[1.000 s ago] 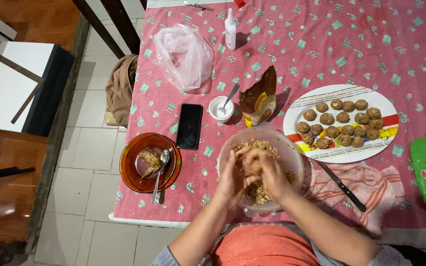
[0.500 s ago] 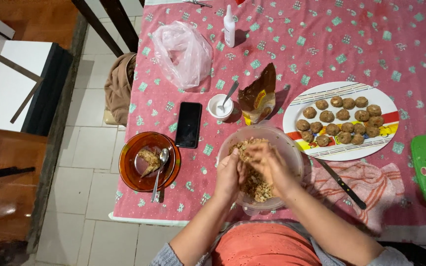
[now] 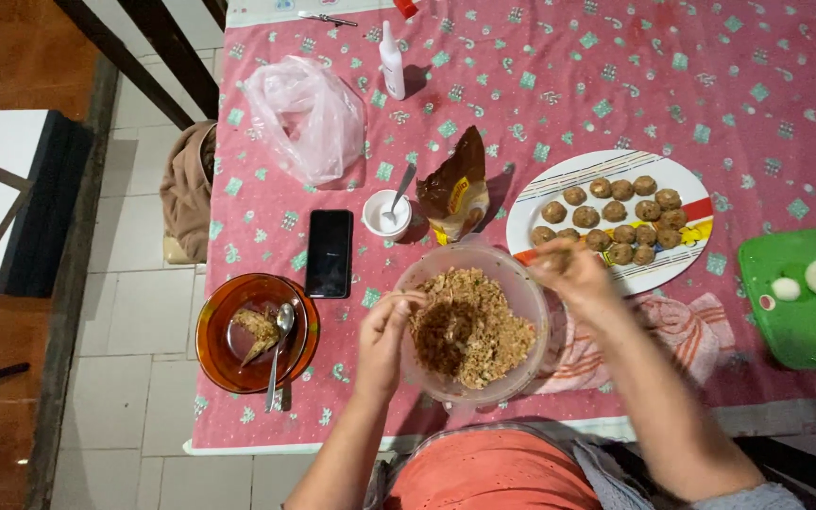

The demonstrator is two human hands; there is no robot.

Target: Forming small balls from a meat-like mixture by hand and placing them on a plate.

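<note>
A clear plastic bowl (image 3: 524, 288) of crumbly brown mixture (image 3: 469, 331) stands at the table's near edge. My left hand (image 3: 382, 340) rests at the bowl's left rim, fingers loosely bent, with nothing visible in it. My right hand (image 3: 570, 269) hovers past the bowl's right rim, over the near edge of a white striped plate (image 3: 545, 194). Its fingers are curled around a small lump of mixture, and the hand is blurred. Several brown balls (image 3: 620, 215) lie on the plate.
An orange glass bowl (image 3: 214, 354) with a spoon, a black phone (image 3: 330, 252), a small white cup (image 3: 375, 219), a brown pouch (image 3: 455, 189), a plastic bag (image 3: 304, 113) and a white bottle (image 3: 392, 61) lie left and behind. At the right are a green board (image 3: 790, 326) and a striped towel (image 3: 677, 331).
Both hands were pressed together over the bowl. Now they are apart: the right hand has swung right to the plate's edge and the left has dropped to the bowl's left rim.
</note>
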